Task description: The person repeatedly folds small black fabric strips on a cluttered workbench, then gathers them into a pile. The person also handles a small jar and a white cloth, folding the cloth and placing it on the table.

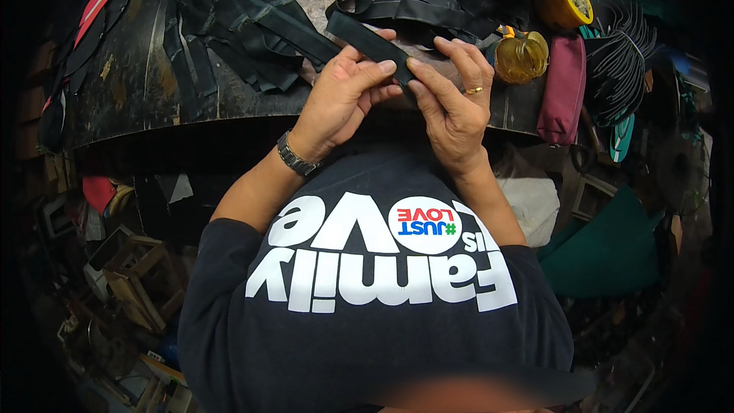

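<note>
both hands are raised over the front part of a dark, worn table [126, 99], with a short black strip [368, 43] stretched between them. the left hand [342, 92] grips the strip narrowly, thumb on top and fingers curled underneath; the right hand [457, 107] pinches its near end between thumb and fingertips, the two thumbs just beside each other. the strip's far end points up and to the left, ungripped, its long edges straight and its end cut square. the table's front edge, bowed by the lens, passes under the wrists, and the dark shirt [367, 344] sits close to it, so there is little room on the near side. on the left, a heap of black strips [237, 23] comes right up near the left hand, some ends reaching almost to the front edge; beyond it, a wide bare stretch of tabletop runs out to a red piece with white stripes [99, 4] at the left rim. past the fingers, a tangle of black bands [413, 4] fills the far side. on the right, the space is tight: a yellowish translucent round object [522, 58] stands near the right hand, a yellow roll [564, 4] behind it, then a maroon pouch [563, 88] by the front edge and a fan of thin black strands [618, 61].
</note>
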Demonstrator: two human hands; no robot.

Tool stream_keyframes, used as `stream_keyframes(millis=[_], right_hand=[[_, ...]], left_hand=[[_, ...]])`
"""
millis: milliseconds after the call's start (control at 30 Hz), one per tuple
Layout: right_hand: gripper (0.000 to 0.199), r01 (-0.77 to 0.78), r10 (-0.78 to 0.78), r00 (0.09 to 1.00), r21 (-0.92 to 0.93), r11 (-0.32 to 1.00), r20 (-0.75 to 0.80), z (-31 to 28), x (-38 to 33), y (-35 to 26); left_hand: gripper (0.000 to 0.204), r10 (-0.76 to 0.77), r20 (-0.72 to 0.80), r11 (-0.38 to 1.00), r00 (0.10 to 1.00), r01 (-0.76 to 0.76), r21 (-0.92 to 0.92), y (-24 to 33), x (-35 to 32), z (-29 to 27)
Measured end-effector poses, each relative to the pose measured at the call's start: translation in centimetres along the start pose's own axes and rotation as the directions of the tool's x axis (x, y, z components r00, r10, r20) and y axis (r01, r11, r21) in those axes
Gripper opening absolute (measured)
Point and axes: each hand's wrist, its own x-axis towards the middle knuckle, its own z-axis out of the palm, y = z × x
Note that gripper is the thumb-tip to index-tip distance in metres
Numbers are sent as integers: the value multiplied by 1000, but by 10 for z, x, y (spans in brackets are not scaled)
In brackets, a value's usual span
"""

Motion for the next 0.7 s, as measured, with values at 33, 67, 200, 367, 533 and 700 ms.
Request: stream_keyframes(millis=[33, 67, 200, 367, 533, 700], right_hand=[[24, 8, -8, 999, 3, 1000, 32, -1, 0, 1], [24, 15, -16, 998, 10, 1000, 63, -3, 1, 1], [50, -7, -18, 979, 120, 993, 202, -14, 7, 5], [69, -177, 94, 983, 676, 715, 158, -17, 8, 6], [89, -497, 335, 860, 781, 378, 385, -21, 2, 10], [84, -585, 494, 753, 785, 201, 435, -17, -1, 7]], left_hand=[[45, 6, -9, 1000, 1000, -6, 11, 0, 0, -1], [45, 19, -14, 1000, 1000, -18, 19, -1, 0, -2], [47, 19, 1, 999, 1000, -19, 49, -2, 2, -1], [50, 49, -12, 994, 999, -47, 102, 4, 4, -1], [47, 92, -15, 994, 996, -91, 64, 17, 7, -7], [42, -61, 22, 990, 998, 63, -126, 19, 11, -3]])
